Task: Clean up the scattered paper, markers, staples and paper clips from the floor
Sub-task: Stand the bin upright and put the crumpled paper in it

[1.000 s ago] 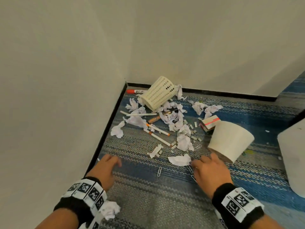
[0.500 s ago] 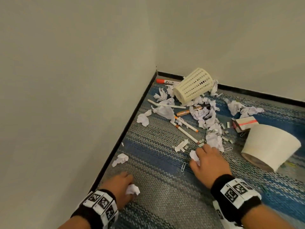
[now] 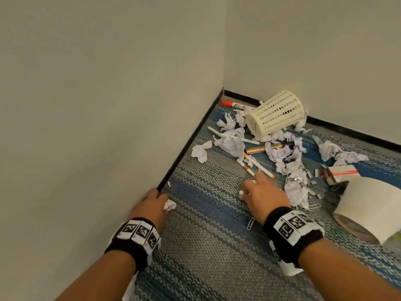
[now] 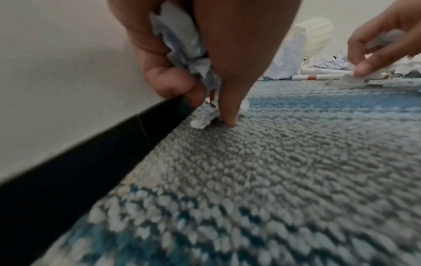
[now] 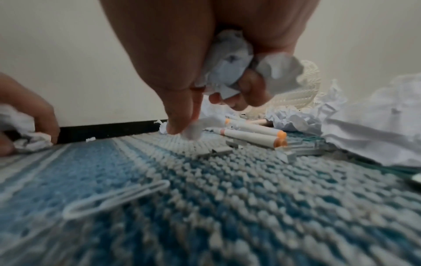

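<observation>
Down at the carpet's left edge, against the black skirting board (image 4: 95,142), the left hand (image 3: 152,206) has its fingers curled round a crumpled wad of white paper (image 4: 182,45) in the palm, while its fingertips (image 4: 229,117) press on a second small crumpled white scrap (image 4: 203,120) lying on the grey-and-blue woven carpet (image 3: 208,257). Nearer the middle of the floor, the right hand (image 3: 263,194) grips another ball of crumpled white paper (image 5: 230,61) under its curled fingers, and its outstretched finger (image 5: 180,118) touches a small white piece (image 5: 193,131) on the carpet, just beside two white markers with orange bands (image 3: 256,166). A silver wire paper clip (image 3: 250,223) lies just beside the right wrist. Toward the room's far corner a cream plastic lattice basket (image 3: 275,114) lies on its side among more crumpled paper (image 3: 284,155), with a red-capped marker (image 3: 235,104) along the far skirting. At the right edge a plain white bucket (image 3: 368,205) is tipped over, near a small red-and-white staple box (image 3: 339,173) and loose staple strips (image 3: 312,190).
</observation>
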Demonstrator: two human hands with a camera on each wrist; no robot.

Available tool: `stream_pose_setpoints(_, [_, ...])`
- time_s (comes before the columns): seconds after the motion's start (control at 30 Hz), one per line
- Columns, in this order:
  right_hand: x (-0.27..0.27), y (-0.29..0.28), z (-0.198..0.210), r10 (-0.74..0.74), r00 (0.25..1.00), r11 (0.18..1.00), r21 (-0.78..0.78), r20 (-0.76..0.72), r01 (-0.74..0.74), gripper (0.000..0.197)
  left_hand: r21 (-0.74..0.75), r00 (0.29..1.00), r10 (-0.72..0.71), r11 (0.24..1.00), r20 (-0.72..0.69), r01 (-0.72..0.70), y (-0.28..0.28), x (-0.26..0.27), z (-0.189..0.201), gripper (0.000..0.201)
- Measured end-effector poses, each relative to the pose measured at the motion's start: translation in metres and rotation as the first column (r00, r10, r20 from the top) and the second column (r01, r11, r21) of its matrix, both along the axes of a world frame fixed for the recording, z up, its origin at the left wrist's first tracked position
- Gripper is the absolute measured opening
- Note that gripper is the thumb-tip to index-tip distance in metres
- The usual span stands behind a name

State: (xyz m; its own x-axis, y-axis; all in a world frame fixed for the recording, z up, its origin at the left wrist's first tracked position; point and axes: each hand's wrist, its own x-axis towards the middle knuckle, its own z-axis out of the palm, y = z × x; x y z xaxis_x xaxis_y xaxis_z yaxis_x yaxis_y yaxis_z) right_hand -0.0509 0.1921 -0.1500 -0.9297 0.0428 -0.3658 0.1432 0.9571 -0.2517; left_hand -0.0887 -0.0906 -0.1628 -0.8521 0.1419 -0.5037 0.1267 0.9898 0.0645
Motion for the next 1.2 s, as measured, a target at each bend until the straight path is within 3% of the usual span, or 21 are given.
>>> stream_pose_setpoints(0.13, [0.005,0.006,0.0,-0.001,0.989,0.994,-0.108,-0.151,-0.015,0.019,0.115,0.995,0.013,0.993,-0.103,-0.001,0.019,-0.011,0.017,0.017])
stream_pose_setpoints(0.3, [0.017,0.026,0.002,-0.171,0.978,0.972,-0.181,-0.117,0.148,0.013,0.298,0.985,0.063,0.954,-0.159,-0.013,0.075,-0.044,0.036,0.017])
stream_pose_setpoints(0.4, [0.025,0.055,0.003,-0.348,0.931,0.937,-0.08,-0.109,0.341,0.042,0.392,0.964,0.15,0.918,-0.219,-0.055,0.106,-0.069,0.024,0.041])
stream_pose_setpoints(0.5, [0.03,0.084,-0.002,-0.457,0.889,0.889,0.023,0.016,0.457,0.05,0.307,0.96,0.214,0.94,-0.181,-0.151,0.127,-0.087,0.009,0.062])
stream_pose_setpoints(0.6, [0.034,0.092,0.0,-0.421,0.907,0.907,0.042,0.026,0.42,0.038,0.203,0.97,0.199,0.965,-0.141,-0.168,0.128,-0.103,-0.01,0.057])
stream_pose_setpoints(0.73, [0.032,0.074,0.009,-0.254,0.957,0.959,-0.164,-0.137,0.232,0.011,0.176,0.971,0.168,0.975,-0.17,-0.138,0.123,-0.107,-0.017,0.042])
stream_pose_setpoints(0.9, [0.028,0.036,-0.004,0.016,1.0,0.993,-0.115,0.005,-0.015,0.053,0.214,0.972,0.088,0.976,-0.217,-0.04,0.12,-0.09,-0.011,0.034])
stream_pose_setpoints(1.0, [0.026,0.027,-0.01,-0.027,0.998,0.996,-0.087,0.049,0.032,0.031,0.177,0.988,-0.004,0.984,-0.154,0.031,0.116,-0.084,-0.005,0.016])
stream_pose_setpoints(1.07, [0.027,0.028,-0.01,-0.029,1.0,0.996,-0.082,-0.011,0.028,0.02,0.168,0.991,0.0,0.986,-0.131,0.023,0.117,-0.08,0.004,0.021])
stream_pose_setpoints(1.13, [0.031,0.033,-0.006,-0.03,0.995,0.994,-0.108,-0.092,0.02,0.017,0.193,0.989,0.005,0.981,-0.145,0.023,0.125,-0.073,0.016,0.027])
stream_pose_setpoints(1.2, [0.037,0.041,0.001,-0.062,0.988,0.982,-0.184,-0.145,0.035,0.017,0.292,0.987,-0.009,0.955,-0.163,0.057,0.139,-0.062,0.033,0.018])
